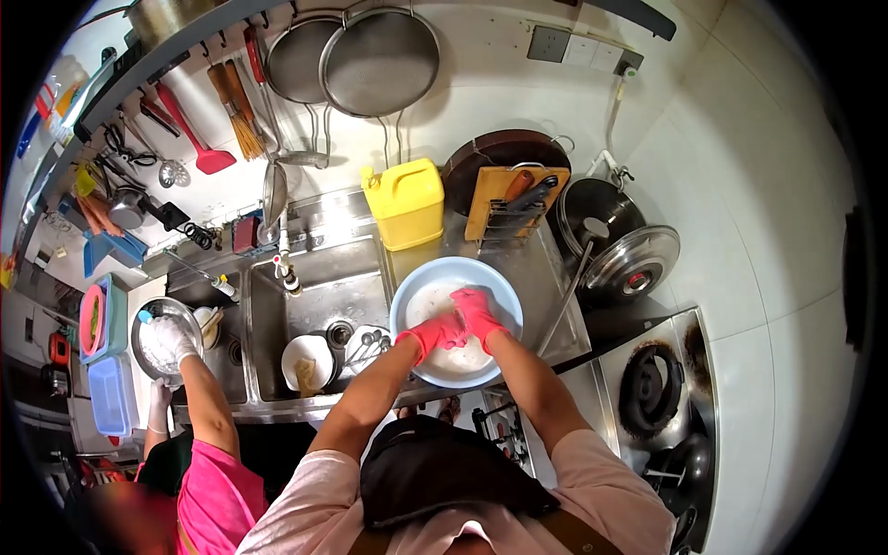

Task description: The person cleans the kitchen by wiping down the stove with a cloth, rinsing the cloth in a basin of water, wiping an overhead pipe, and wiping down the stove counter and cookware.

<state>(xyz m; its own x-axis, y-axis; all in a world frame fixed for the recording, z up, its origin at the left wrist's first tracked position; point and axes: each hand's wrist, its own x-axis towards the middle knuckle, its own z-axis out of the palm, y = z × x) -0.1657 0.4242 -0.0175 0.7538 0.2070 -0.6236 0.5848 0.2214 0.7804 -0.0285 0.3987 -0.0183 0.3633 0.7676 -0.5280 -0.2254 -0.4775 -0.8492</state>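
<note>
- Left hand and right hand, in pink rubber gloves, are close together inside the round pale-blue plastic basin; whether they grip anything, I cannot tell.
- Beneath them, whitish contents suggest work underway, unfinished.
- Left of the left hand, 1 round white bowl sits unhandled.

The person's pink-gloved left hand and pink-gloved right hand meet over a round pale-blue plastic basin, a yellow plastic jug behind it.
</note>
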